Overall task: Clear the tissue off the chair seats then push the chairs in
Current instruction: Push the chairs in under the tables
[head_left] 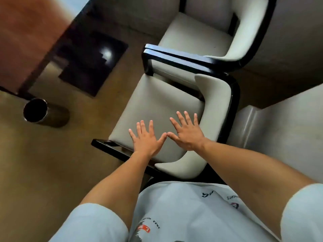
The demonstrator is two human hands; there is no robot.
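No tissue shows on either seat; the near chair (157, 109) has a bare pale cushion, and the far chair (197, 32) beside it looks just as bare, so where the tissue lies now cannot be told from this view; it may sit in the metal bin (37, 111) on the floor to the left, though the bin's dark mouth reveals nothing. The left hand (146, 138) and the right hand (186, 132) hover over the near seat, both spread flat with fingers straight and thumbs tip to tip, gripping nothing; whether the palms rest on the cushion or float just above it is unclear. The clearing step seems done, judging by the bare seats; the pushing is left, since both chairs stand well apart from the wooden tabletop (26, 32) at the upper left. The next move likely calls for a grip on the black frame or backrest of the near chair.
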